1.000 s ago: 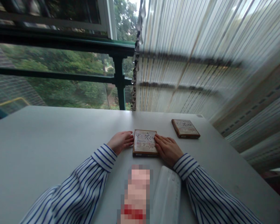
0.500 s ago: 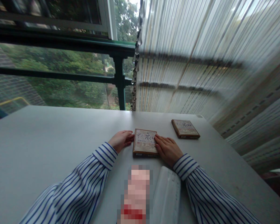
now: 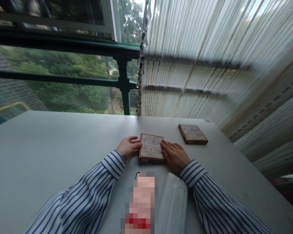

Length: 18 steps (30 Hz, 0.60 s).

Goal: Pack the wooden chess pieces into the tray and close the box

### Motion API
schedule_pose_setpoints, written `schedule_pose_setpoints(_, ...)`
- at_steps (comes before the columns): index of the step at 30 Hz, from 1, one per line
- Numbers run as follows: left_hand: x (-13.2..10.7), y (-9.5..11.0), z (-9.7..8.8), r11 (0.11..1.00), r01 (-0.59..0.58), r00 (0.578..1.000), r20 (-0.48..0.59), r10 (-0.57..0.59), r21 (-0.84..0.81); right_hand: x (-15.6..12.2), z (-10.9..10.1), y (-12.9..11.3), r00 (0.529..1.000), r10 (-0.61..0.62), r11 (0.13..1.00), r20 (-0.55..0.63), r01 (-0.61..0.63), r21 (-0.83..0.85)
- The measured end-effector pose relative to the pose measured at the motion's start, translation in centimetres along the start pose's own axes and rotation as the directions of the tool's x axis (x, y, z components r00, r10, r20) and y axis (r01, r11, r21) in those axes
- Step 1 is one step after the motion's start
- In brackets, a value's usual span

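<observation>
A flat, brown-edged Chinese chess box (image 3: 151,150) with dark brush lettering on its pale lid lies at the middle of the table, between both hands. My left hand (image 3: 129,147) is at its left side, fingertips against the edge and the thumb above. My right hand (image 3: 175,155) takes the right side, with its fingers over the edge of the lid and the thumb lower down. The undersides of both hands are hidden, so how far the fingers reach under the box cannot be seen.
A second, similar box (image 3: 192,134) lies farther back on the right of the white table (image 3: 63,143). Nearer me are a pixelated phone-like object (image 3: 141,198) and a whitish translucent case (image 3: 173,201). A string curtain (image 3: 185,74) and green railing (image 3: 123,81) stand behind.
My left hand has moved right and closed in on the left edge of the box. My right hand stays at the right edge. The view has shifted slightly.
</observation>
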<state>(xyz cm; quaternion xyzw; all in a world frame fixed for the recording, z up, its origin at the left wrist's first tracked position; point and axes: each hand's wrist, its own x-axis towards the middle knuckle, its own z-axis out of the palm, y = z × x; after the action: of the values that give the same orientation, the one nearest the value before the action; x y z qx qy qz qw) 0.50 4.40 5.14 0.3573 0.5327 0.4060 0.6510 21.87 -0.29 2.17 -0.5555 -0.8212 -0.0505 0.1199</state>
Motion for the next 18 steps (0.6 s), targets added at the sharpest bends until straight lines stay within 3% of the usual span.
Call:
schedule_pose_setpoints(10,0.5,-0.7,0.1,0.995,0.063,0.998,0.008,-0.063,-0.074,0.0,0.0,0.0,1.0,-0.004,1.0,-0.01,0.004,0.004)
schedule_pose_setpoints(18,1.0,-1.1,-0.3,0.996,0.089,0.993,0.083,-0.088,-0.018,0.0,0.0,0.0,1.0,-0.002,1.0,-0.009,0.002,0.002)
